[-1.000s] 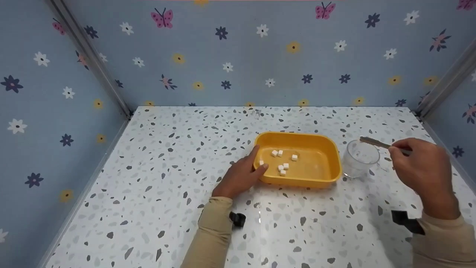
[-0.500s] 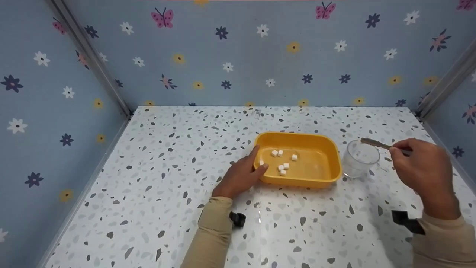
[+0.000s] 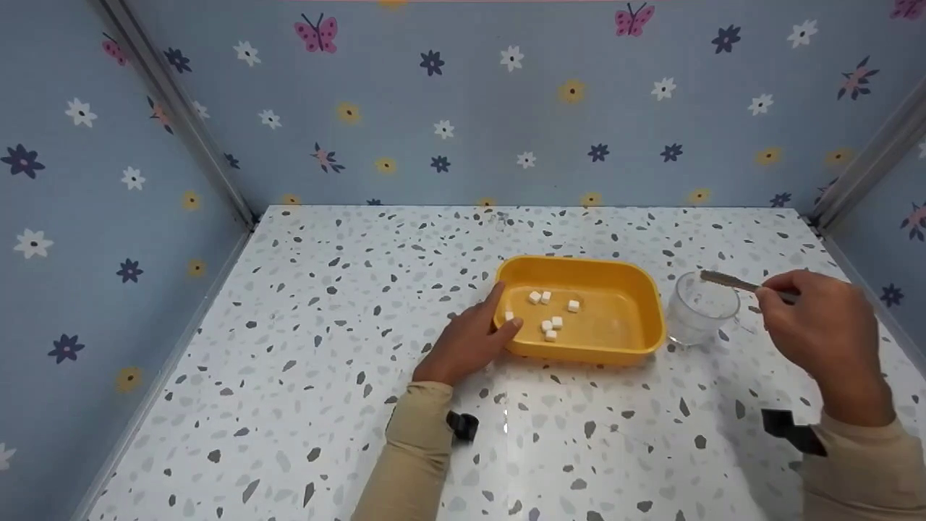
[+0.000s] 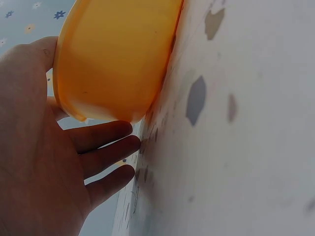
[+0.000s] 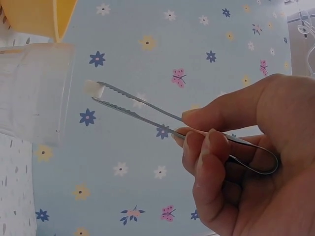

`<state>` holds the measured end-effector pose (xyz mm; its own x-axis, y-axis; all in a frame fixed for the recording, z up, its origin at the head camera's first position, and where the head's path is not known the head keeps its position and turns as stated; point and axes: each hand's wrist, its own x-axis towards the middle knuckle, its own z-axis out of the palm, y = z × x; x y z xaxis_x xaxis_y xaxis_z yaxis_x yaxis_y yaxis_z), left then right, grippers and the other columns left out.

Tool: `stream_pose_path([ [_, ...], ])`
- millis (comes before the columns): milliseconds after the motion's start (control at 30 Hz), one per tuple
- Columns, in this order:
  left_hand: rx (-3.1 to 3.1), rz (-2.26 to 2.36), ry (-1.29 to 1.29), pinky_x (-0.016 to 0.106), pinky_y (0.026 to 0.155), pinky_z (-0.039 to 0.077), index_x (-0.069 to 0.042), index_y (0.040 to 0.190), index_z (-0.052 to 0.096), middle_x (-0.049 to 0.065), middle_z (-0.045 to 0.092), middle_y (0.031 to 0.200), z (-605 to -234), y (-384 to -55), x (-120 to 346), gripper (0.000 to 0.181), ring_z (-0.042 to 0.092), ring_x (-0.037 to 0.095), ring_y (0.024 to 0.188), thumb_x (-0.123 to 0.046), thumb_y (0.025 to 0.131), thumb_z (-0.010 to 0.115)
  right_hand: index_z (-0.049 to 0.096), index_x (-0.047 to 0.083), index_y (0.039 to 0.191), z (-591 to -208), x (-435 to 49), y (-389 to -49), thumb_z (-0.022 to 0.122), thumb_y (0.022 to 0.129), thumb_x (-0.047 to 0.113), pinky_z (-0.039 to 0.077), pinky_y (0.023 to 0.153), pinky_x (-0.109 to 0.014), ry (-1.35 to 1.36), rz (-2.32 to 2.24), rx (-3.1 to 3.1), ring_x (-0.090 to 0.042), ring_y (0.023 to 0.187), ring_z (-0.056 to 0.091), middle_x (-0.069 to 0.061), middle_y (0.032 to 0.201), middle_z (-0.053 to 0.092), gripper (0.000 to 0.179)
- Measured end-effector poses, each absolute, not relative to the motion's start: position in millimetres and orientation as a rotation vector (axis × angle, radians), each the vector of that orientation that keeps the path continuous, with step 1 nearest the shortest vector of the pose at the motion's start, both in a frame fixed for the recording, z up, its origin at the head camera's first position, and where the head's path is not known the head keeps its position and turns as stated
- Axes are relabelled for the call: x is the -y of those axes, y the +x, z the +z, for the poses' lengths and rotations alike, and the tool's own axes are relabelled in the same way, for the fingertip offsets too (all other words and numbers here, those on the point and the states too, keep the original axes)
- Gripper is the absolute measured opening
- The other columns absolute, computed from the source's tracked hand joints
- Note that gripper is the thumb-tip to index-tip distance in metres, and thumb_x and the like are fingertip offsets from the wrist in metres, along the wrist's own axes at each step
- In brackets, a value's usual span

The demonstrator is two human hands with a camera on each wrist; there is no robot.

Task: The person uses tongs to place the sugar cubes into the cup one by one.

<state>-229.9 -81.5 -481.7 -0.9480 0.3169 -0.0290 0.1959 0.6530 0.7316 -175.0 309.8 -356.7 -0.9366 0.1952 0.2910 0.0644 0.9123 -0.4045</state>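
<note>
Your right hand (image 3: 828,322) is pinching a pair of metal tweezers (image 3: 731,281) between thumb and fingers, and their serrated tips are clamping one small white cube (image 5: 92,88). That cube is hanging just above the mouth of a clear cup (image 3: 696,327), which is standing upright on the speckled tabletop (image 3: 325,347), between the yellow tray (image 3: 579,354) and the tabletop's right edge. The cup is sitting just beside the tray's right end; you cannot tell whether they are touching.

Your left hand (image 3: 466,344) is gripping the tray's left end, its thumb lapping over the rim while three fingers are stretching out along the outside. The tray is lying flat, right of the tabletop's middle and apart from its back edge.

Inside, seven loose white cubes (image 3: 556,323) are resting on the floor: a pair toward the back left, one nearer the middle, three clustering toward the front, and one by your left thumb. Behind the tabletop, a blue flowered wall (image 3: 477,101) is rising.
</note>
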Motion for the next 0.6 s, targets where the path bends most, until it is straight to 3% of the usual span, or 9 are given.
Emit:
stream_pose_path([
  [600, -2.709, 1.173, 0.426, 0.041, 0.112, 0.035, -0.03, 0.163, 0.009, 0.006, 0.037, 0.158, -482.3, -230.7, 81.5, 0.082, 0.042, 0.023, 0.139, -0.067, 0.098, 0.042, 0.071, -0.007, 0.103, -363.9, -312.7, -179.6, 0.058, 0.098, 0.015, 0.04, 0.057, -0.04, -0.116, 0.569, 2.8, -0.032, 0.071, 0.058, -0.024, 0.093, 0.069, 0.027],
])
